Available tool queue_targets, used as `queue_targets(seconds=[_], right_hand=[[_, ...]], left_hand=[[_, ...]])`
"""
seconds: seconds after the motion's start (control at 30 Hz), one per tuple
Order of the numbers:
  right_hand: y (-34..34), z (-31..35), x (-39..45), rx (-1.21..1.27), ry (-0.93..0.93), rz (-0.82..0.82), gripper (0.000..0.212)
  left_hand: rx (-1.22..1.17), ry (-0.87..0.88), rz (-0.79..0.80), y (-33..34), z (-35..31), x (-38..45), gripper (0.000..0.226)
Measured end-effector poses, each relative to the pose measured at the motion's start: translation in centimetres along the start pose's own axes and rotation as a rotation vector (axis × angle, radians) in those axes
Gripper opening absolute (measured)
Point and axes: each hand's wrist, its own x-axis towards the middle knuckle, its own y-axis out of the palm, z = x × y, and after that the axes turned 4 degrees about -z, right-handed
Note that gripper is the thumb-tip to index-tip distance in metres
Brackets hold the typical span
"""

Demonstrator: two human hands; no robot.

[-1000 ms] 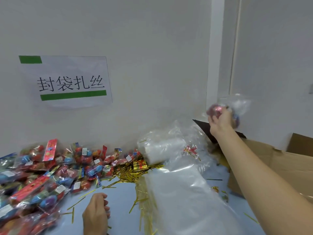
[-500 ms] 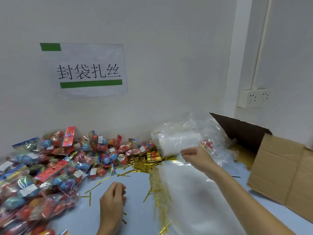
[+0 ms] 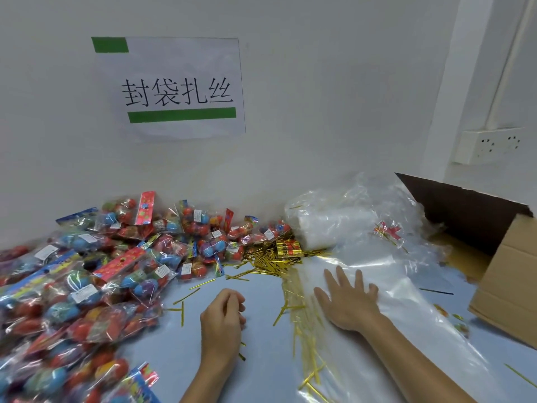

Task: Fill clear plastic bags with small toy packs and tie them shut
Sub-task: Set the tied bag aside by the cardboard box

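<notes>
right hand (image 3: 347,302) flat on clear bags (image 3: 406,301) | left hand (image 3: 222,318) curled

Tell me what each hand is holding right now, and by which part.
Right hand holds nothing: its fingers lie flat on the stack of clear bags. Left hand is curled on the table; whether it pinches a tie cannot be told.

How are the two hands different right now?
The right hand lies flat with fingers spread on the stack of clear plastic bags; the left hand is curled and rests on the bare blue table. I cannot tell if the left pinches anything. Both lie on the table, near the gold twist ties.
</notes>
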Motion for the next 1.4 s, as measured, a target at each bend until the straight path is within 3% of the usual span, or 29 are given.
queue_targets(seconds=[0.2,0.5,0.77,0.93,1.0,1.1,1.27,1.4], right_hand=[[0.1,-1.0,-0.4,0.001,-0.155,-0.079,0.056],[-1.0,0.0,-1.0,0.424,-0.141,-0.153,0.041],[-1.4,7.1,-2.5,0.909,-0.289,-0.145,0.032],[-1.1,12.6,-4.3,1.069,-0.326,-0.22,0.03],[-0.1,14.0,-5.3,0.957,-0.393,-0.249,0.033],[1.2,15.2,-6.2,0.535,-0.461,-0.232,0.05],[1.5,15.7,-7.0,0.272,-0.552,-0.197,0.056],[1.4,15.1,-7.4,0.206,-0.56,-0.167,0.056]], left_hand=[[-0.012,-0.003,0.004,0.0,-0.1,0.0,0.032],[-0.026,-0.023,0.017,0.0,0.1,0.0,0.034],[-0.093,-0.052,0.041,-0.2,-0.3,-0.2,0.036],[-0.287,-0.09,0.021,-0.6,-0.9,-0.4,0.024],[-0.373,-0.12,0.041,-0.8,-1.1,-0.7,0.033],[-0.471,-0.138,0.045,-1.2,-0.9,-0.6,0.046],[-0.391,-0.228,-0.008,-1.5,0.1,0.2,0.018],[-0.339,-0.249,-0.054,-1.6,0.3,0.2,0.021]])
